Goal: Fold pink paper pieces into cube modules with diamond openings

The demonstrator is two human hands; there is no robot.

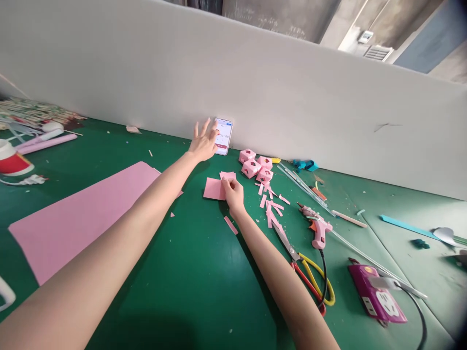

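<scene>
A phone [225,137] leans upright against the pale wall with its screen lit. My left hand [204,142] is at its left side, fingers spread, one finger over the screen. Nearer to me, my right hand [233,193] pinches a small piece of pink paper [228,175]. Beside and partly under it is another pink square [213,189]. Several folded pink paper shapes [251,167] sit in a cluster to the right, with cut pink strips [272,209] scattered below them. A large pink sheet [91,214] lies under my left forearm.
Scissors [292,252] with red and yellow handles lie right of my right forearm. Farther right are a pink glue gun [318,228] with its cord and a purple power strip [377,294]. A red and white cup [12,159] stands at the far left.
</scene>
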